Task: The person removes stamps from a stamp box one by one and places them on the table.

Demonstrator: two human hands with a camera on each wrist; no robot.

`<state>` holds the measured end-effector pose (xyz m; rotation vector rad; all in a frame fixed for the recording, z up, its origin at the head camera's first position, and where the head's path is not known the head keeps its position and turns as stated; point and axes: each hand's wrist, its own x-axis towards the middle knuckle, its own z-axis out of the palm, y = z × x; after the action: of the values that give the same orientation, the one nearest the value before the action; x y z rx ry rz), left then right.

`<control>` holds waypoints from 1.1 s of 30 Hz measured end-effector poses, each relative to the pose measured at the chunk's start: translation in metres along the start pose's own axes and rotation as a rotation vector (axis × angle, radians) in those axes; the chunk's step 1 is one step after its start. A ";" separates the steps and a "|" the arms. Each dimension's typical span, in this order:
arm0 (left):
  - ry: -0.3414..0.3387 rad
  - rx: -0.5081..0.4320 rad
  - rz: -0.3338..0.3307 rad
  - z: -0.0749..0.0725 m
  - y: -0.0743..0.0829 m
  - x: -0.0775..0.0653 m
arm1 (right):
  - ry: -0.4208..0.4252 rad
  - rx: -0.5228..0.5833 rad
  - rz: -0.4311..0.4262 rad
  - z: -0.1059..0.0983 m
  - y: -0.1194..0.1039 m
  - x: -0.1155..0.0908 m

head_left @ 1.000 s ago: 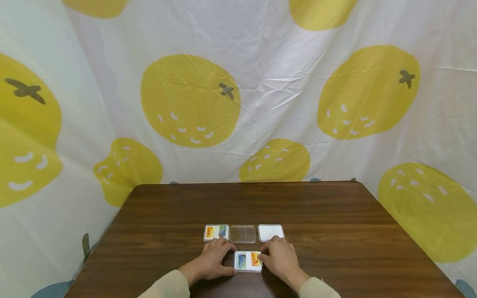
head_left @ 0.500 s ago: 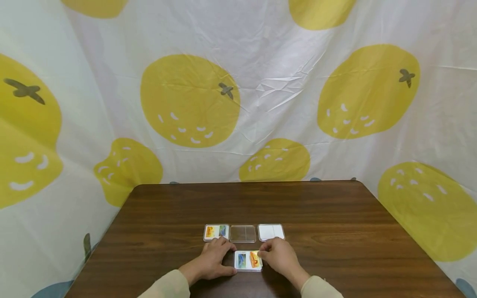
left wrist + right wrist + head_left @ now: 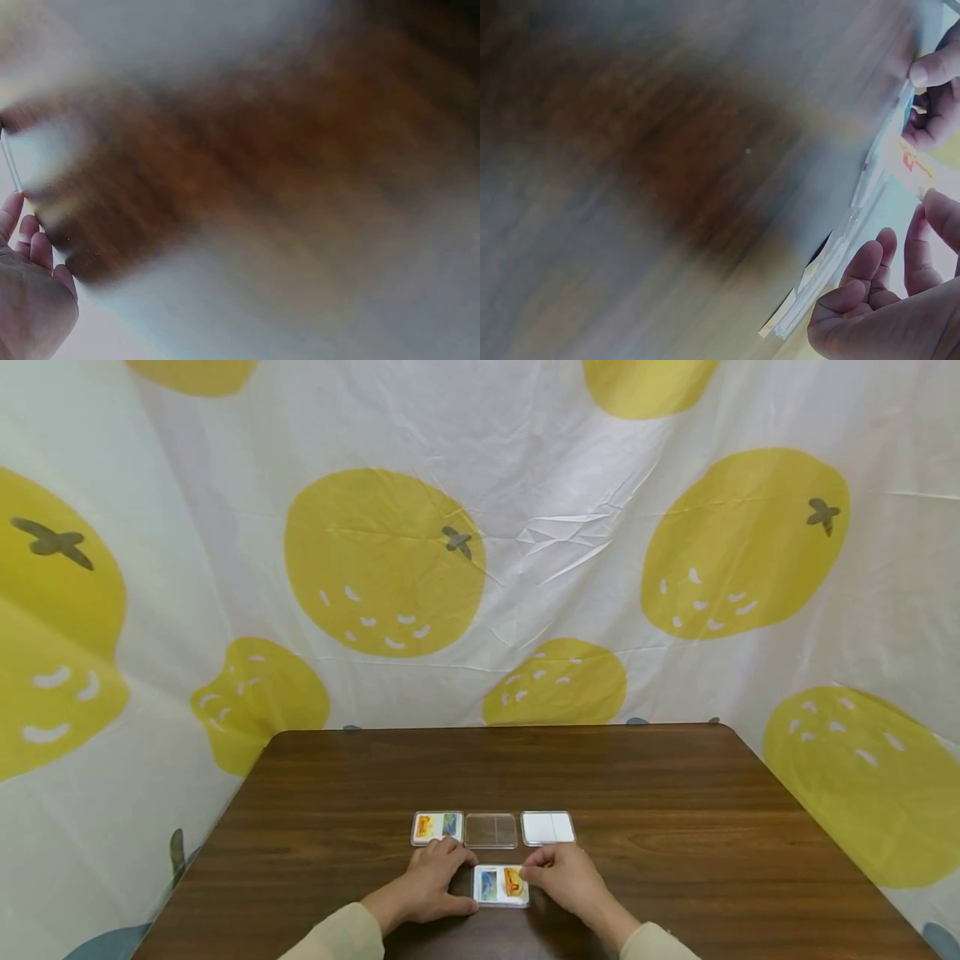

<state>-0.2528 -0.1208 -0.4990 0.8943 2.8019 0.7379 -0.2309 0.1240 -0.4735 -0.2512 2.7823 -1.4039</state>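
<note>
In the head view, a clear plastic case [image 3: 501, 905] with a white inside lies near the table's front. A blue-green picture [image 3: 489, 887] shows on its left half. On its right half is a small orange picture card [image 3: 513, 881], slightly tilted. My left hand [image 3: 433, 881] holds the case's left side, thumb at the near corner and index finger at the far one. Thumb and index finger of my right hand [image 3: 567, 875] pinch the orange card's right edge. In the right wrist view, the other fingers of that right hand [image 3: 900, 300] are bent, off the card.
Behind my hands stand three more cases in a row: one with orange and blue pictures [image 3: 437, 827], a see-through one [image 3: 491, 832], and a white one [image 3: 547, 828]. All lie flat on the brown wooden table [image 3: 637, 777]. A lemon-patterned cloth [image 3: 562, 568] hangs behind it.
The orange card has turned slightly and shifted within the right half of the case, with my right hand pinching it. My left hand stays at the case's left side.
</note>
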 end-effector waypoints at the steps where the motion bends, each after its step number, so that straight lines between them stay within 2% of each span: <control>1: -0.002 -0.002 -0.002 0.000 -0.001 0.000 | 0.001 0.013 0.003 0.000 0.000 -0.001; 9: -0.003 -0.005 0.004 0.000 -0.002 0.000 | -0.017 0.101 0.011 -0.008 0.001 -0.008; 33: 0.006 0.001 0.005 0.002 -0.003 0.001 | 0.058 0.030 0.143 -0.048 0.029 -0.017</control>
<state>-0.2545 -0.1215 -0.5018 0.9012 2.8073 0.7409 -0.2226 0.1813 -0.4689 -0.0109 2.7579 -1.4404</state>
